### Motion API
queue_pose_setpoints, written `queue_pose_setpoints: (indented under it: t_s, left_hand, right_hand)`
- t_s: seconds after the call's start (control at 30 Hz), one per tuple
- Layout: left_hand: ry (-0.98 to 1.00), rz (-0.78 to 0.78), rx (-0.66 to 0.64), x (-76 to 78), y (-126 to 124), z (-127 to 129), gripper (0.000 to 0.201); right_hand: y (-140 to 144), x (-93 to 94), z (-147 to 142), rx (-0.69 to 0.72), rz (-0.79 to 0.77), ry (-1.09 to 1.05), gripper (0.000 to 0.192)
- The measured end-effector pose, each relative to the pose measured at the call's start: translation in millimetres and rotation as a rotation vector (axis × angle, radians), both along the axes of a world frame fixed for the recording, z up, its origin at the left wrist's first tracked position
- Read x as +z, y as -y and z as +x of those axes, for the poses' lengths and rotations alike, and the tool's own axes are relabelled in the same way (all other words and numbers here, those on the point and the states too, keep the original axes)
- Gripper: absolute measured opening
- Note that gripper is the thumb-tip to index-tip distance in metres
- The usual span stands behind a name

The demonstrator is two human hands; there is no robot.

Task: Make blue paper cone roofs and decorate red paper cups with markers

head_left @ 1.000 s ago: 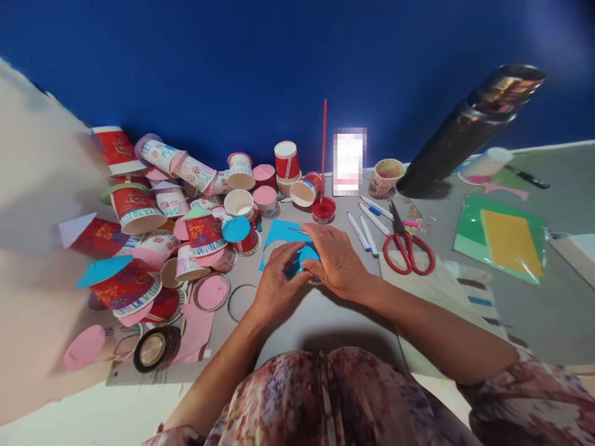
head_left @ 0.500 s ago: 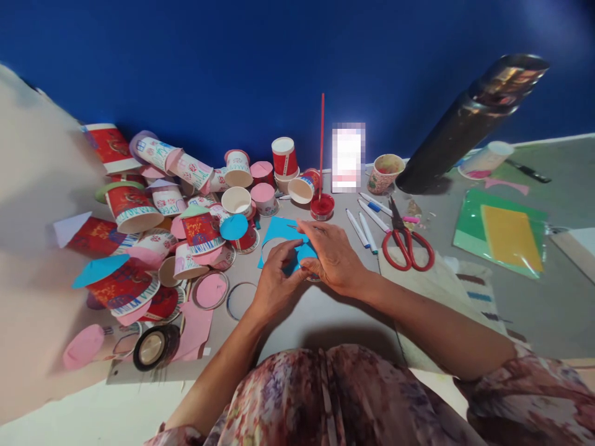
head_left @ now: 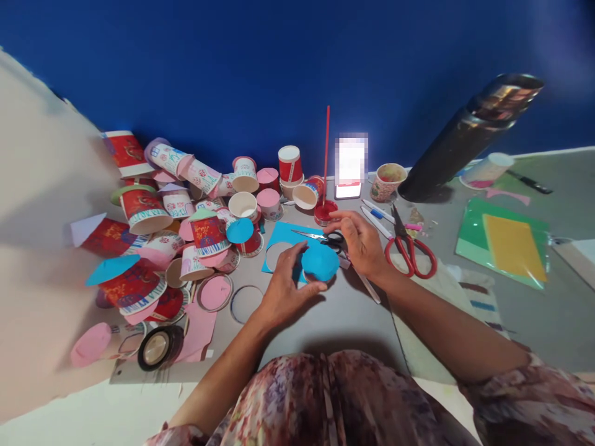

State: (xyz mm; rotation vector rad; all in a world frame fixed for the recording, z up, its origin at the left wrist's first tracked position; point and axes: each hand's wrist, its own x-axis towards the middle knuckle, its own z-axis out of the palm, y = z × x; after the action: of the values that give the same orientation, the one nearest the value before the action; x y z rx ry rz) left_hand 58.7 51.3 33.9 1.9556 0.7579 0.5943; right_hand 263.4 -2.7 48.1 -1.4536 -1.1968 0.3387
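My left hand [head_left: 284, 291] pinches the blue paper disc [head_left: 320, 262]; just beyond it my right hand [head_left: 360, 240] grips small scissors [head_left: 320, 236], blades pointing left.

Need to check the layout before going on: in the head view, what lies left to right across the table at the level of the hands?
Tape roll → pink disc → left hand → blue disc → right hand on small scissors → red scissors → green and yellow sheets.
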Motion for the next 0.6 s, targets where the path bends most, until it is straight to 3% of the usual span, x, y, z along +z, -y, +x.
queue_pose_setpoints:
  t_s: [0.07,0.13,0.27,0.43,0.6]
  left_hand:
    - [-0.024,0.104,-0.042,-3.5,1,1,0.103]
    - [-0.063,0.173,-0.051,-7.9,4,4,0.108]
    - [-0.061,0.142,0.034,-10.8,10,11,0.095]
    - [-0.048,0.061,0.186,0.5,10,13,0.086]
    - [0.008,0.067,0.254,-2.9,7,10,0.081]
  right_hand:
    - [-2,-5.1,1,0.019,-0.022,-0.005,0.048]
    - [-3,-10.1,0,0.057,-0.039,-0.020,0.048]
    - [-3,-14.3,-1,0.088,-0.044,-0.059,0.047]
    - [-2,-16.6,2,0.141,-0.053,-0.103,0.043]
    - [1,-19.4,2,0.358,-0.069,-0.105,0.051]
